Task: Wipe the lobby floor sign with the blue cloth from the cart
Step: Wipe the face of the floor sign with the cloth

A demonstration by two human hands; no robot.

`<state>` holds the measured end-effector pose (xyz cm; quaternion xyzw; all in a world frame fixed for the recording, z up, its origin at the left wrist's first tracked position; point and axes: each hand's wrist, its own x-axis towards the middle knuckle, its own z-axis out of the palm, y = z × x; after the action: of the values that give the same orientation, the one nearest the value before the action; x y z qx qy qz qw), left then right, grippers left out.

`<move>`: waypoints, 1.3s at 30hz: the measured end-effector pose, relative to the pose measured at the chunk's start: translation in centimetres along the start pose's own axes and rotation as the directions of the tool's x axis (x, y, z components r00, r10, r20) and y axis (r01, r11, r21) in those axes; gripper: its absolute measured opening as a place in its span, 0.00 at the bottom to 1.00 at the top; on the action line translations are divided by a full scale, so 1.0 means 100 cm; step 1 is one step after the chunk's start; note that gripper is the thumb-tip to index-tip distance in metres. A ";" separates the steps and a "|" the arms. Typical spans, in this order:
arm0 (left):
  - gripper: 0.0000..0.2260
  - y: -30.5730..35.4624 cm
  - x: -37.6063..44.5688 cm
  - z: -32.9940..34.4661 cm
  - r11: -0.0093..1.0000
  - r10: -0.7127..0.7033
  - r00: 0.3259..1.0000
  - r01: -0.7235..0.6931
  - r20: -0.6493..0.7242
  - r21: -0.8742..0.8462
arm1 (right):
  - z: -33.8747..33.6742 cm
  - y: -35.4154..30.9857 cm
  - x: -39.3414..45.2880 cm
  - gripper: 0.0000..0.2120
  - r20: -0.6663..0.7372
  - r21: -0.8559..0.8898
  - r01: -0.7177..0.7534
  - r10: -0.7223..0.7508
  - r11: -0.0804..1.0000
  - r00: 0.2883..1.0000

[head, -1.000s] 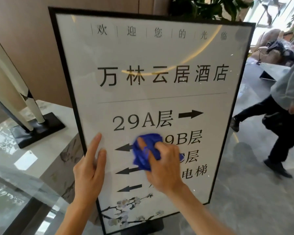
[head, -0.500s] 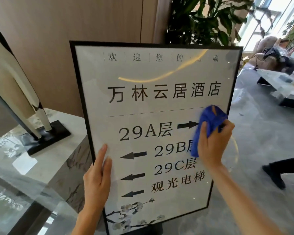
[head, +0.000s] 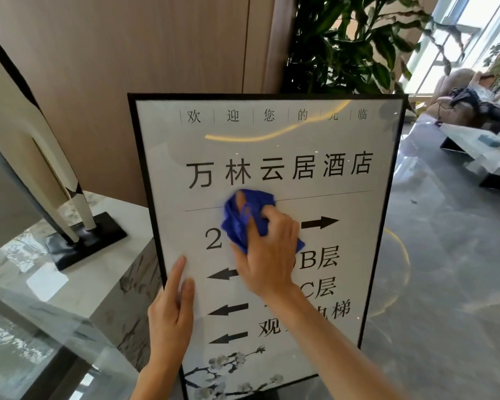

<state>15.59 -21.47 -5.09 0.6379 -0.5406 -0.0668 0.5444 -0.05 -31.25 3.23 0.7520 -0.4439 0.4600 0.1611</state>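
The right hand [head: 267, 255] is gripping a bunched blue cloth [head: 243, 217] against the black-framed white lobby sign [head: 272, 142], hiding some lettering. The left hand [head: 172, 310], fingers [head: 178, 272] straight, is resting on the sign below-left; a black-based sculpture [head: 81, 241] is standing further left.

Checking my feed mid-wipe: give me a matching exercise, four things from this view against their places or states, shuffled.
1 crumpled blue cloth
2 left hand
3 right hand
4 leafy green plant

A behind the top edge of the black-framed white floor sign
B fingers flat by the sign's left edge
C grips the cloth
D pressed against the sign's middle

Pairs: 1-D, 2-B, 3-C, 4-A
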 end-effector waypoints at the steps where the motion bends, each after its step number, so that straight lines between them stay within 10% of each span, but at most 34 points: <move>1: 0.18 -0.001 0.000 0.000 1.000 -0.006 1.000 0.006 0.008 0.004 | 0.002 -0.008 0.006 0.27 0.010 -0.009 0.042 -0.042 0.999 0.999; 18: 0.17 -0.001 -0.002 0.001 1.000 -0.013 1.000 0.013 -0.012 -0.017 | -0.052 0.123 0.063 0.12 -0.241 0.202 -0.265 0.310 0.943 0.920; 39: 0.20 0.009 -0.003 -0.013 0.992 -0.120 0.984 0.125 0.129 -0.026 | -0.065 0.090 -0.023 0.18 -0.022 0.349 -0.665 0.716 0.660 0.698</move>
<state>15.79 -20.25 -4.08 0.6551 -0.5328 -0.1499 0.5143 -11.39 -30.80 3.19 0.5029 -0.6029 0.6089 -0.1134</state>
